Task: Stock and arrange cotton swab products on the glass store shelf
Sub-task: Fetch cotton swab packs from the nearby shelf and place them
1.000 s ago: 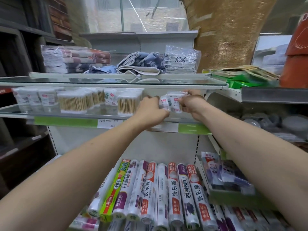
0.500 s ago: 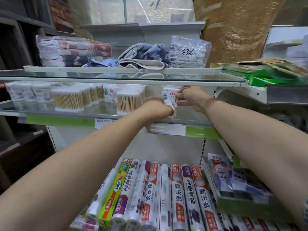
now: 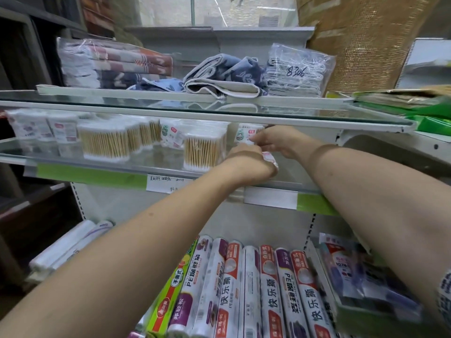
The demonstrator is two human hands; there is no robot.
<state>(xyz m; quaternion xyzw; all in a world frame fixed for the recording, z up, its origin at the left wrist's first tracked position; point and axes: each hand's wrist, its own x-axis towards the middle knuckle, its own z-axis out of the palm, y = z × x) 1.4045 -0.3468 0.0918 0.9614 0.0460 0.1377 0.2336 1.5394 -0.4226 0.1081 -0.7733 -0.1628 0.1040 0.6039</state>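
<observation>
Both hands reach onto the glass shelf point(image 3: 146, 164): the left hand point(image 3: 246, 162) grips a small cotton swab packet point(image 3: 269, 160) at the front edge, while the right hand point(image 3: 278, 140) pinches an upright labelled swab pack point(image 3: 245, 136) just beside the wooden-stick swab tubs point(image 3: 203, 152).

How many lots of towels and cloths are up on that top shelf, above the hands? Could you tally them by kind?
Plastic-wrapped striped towel pack: 1
Clear bag marked 8306: 1
Heap of loose blue-grey cloths: 1
Total: 3
</observation>
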